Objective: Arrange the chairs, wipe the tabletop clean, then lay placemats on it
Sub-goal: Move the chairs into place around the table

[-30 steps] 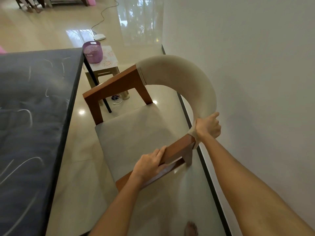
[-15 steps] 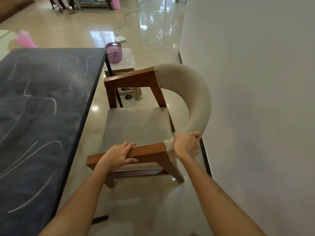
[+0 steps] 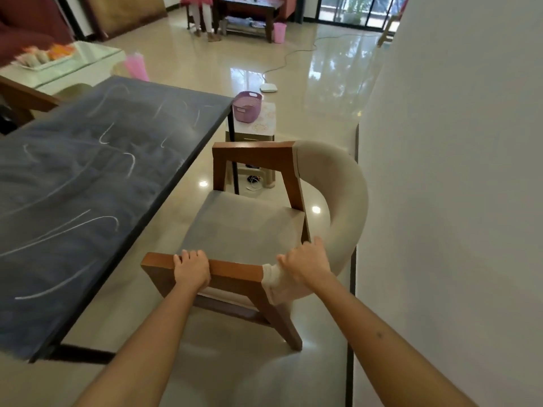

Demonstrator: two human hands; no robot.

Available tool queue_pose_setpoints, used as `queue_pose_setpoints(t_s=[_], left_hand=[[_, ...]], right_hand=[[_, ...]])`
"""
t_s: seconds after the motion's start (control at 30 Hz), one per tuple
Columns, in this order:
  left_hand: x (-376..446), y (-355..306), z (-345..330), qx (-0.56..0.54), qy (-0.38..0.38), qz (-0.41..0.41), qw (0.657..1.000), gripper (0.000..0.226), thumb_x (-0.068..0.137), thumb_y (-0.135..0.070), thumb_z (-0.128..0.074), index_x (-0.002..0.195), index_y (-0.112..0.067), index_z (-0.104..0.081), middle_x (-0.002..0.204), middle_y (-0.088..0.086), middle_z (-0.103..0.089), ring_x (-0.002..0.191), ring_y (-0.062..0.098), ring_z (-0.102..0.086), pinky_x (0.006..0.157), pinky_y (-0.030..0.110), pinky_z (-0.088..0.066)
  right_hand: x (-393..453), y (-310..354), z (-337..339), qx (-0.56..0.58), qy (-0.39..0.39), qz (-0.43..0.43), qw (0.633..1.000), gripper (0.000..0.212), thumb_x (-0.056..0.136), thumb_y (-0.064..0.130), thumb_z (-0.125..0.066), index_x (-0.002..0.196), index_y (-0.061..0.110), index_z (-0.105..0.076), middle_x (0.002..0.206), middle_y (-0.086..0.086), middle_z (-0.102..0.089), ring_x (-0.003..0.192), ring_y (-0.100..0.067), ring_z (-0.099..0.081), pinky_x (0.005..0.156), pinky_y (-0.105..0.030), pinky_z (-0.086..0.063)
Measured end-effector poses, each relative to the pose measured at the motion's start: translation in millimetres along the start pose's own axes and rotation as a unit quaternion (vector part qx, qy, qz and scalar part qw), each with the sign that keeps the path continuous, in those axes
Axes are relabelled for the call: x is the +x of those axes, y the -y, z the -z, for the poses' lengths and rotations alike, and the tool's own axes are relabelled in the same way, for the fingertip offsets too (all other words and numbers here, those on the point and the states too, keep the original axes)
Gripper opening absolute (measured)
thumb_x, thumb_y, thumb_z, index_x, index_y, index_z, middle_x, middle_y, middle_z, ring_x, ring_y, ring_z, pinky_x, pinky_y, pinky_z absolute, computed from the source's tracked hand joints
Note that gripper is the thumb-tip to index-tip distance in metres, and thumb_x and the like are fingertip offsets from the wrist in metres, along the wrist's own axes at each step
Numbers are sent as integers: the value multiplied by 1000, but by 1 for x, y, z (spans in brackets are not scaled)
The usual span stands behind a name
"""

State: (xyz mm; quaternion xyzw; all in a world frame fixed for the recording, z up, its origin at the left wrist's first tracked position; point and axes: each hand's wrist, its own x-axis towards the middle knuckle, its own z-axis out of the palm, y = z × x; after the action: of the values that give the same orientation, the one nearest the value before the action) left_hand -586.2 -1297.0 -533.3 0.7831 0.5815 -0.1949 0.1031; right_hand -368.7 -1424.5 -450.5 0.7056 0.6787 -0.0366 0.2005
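A wooden chair (image 3: 244, 227) with a grey seat and a curved beige padded backrest stands between the dark tabletop (image 3: 88, 183) and the white wall. The seat's open side faces the table. My left hand (image 3: 191, 268) grips the near wooden armrest from above. My right hand (image 3: 305, 264) holds the spot where that armrest meets the padded backrest. The tabletop is dark grey, smeared with white chalky streaks. No placemats or cloth are in view.
A small stool (image 3: 258, 124) carrying a purple basket (image 3: 247, 106) stands past the table's far corner. The white wall (image 3: 455, 171) is close on the right. A glass-topped table (image 3: 58, 66), a pink bin (image 3: 136, 66), a floor cable (image 3: 291, 54) and a person's legs (image 3: 201, 22) lie farther back.
The chair has swung round and come level, its seat now facing the table. My view has lifted, showing more of the room. Both hands keep their grip.
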Motion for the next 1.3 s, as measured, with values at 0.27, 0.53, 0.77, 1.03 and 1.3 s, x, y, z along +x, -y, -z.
queue_pose_setpoints(t_s=[0.27,0.53,0.77,1.03,1.3], left_hand=[[6,-12,13,44,58,93,993,57,95,-9,-47,146,-3,-21,154,16,-24,145,35,-10,115,46,-20],[6,-21,14,41,53,159,985,55,98,-16,-45,146,-7,-22,154,12,-24,146,35,-7,117,43,-17],[-4,-37,8,-28,-2,203,979,50,95,-9,-50,142,-7,-33,156,24,-6,144,45,-5,117,45,-21],[12,-72,15,-158,-61,324,931,40,95,-5,-46,135,-8,-46,156,25,-11,145,42,-5,119,45,-15],[41,-110,24,-258,-130,586,757,49,97,-2,-39,140,15,-26,141,37,-34,130,45,-38,107,42,-37]], right_hand=[[54,-21,9,196,191,38,961,56,97,54,-39,125,10,-58,125,-13,-59,112,-31,-57,101,-45,-42],[108,-38,17,197,374,120,898,58,89,54,-57,120,5,-62,121,-13,-65,92,-27,-60,82,-37,-51],[152,-55,16,220,442,110,862,51,102,35,-42,124,-9,-52,120,-31,-61,82,-37,-67,60,-34,-54],[270,-107,40,147,44,230,961,26,96,31,-53,105,11,-67,103,-7,-68,96,-23,-64,88,-39,-53],[362,-176,54,-45,-103,203,973,56,91,26,-55,144,22,-37,151,-10,-34,141,-38,-26,110,-65,-18]])
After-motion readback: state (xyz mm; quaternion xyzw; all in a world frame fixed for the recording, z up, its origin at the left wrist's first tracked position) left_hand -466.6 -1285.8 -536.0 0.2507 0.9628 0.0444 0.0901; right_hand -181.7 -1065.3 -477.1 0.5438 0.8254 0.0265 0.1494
